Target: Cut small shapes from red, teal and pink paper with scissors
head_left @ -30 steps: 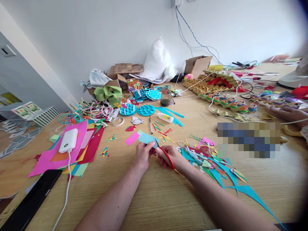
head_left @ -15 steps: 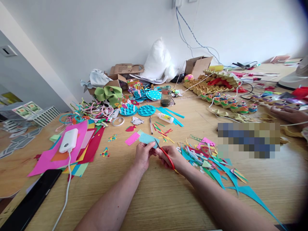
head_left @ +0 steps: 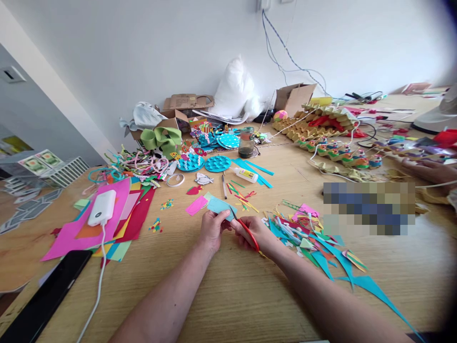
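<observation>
A small piece of blue paper (head_left: 217, 205) is pinched between the thumb and fingers of my left hand (head_left: 213, 228). My right hand (head_left: 254, 234) is closed on a pair of scissors (head_left: 246, 227) with red handles. The blades point up and left, at the right edge of the blue paper. Just left of it on the table lies a pink paper piece (head_left: 196, 206) with a drawn outline. Beyond are a red paper fish shape (head_left: 194, 190), a white fish cutout (head_left: 203, 178) and a pen (head_left: 224, 186).
Colourful paper scraps (head_left: 307, 238) spread to the right of my hands. On the left, a power bank (head_left: 102, 208) with a cable lies on coloured paper sheets, near a black phone (head_left: 46, 295). A glue bottle (head_left: 246, 175) and jar (head_left: 246, 143) stand farther back. Another person's hand (head_left: 433, 169) is at far right.
</observation>
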Available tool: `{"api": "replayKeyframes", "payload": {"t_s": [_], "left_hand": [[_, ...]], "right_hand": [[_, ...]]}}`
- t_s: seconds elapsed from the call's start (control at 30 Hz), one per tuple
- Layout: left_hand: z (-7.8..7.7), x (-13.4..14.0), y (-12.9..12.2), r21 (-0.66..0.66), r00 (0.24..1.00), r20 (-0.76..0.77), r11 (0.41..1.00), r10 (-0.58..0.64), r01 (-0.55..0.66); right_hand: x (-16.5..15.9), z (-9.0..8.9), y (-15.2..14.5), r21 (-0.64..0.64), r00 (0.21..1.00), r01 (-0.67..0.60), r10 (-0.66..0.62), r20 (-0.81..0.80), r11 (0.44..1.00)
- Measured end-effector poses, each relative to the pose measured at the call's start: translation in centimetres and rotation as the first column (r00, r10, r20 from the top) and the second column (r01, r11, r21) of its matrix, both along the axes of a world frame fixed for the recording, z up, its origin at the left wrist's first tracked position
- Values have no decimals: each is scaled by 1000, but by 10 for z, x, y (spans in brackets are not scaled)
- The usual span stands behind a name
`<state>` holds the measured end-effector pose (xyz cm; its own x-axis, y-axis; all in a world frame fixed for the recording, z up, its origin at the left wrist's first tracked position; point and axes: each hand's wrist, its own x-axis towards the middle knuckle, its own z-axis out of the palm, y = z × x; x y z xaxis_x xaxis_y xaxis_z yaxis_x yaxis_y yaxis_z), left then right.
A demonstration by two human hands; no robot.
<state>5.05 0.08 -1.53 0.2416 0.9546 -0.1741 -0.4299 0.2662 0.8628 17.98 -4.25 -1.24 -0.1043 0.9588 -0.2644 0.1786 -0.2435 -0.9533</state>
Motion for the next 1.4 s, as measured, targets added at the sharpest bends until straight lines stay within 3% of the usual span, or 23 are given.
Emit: {"api": "replayKeyframes", "payload": {"t_s": [1.4], "left_hand": [[6, 1, -2, -27, 1000, 1, 1000, -4, 4]], "right_hand": [[0, 0, 0, -5, 1000, -2, 2, -22, 1000]]}}
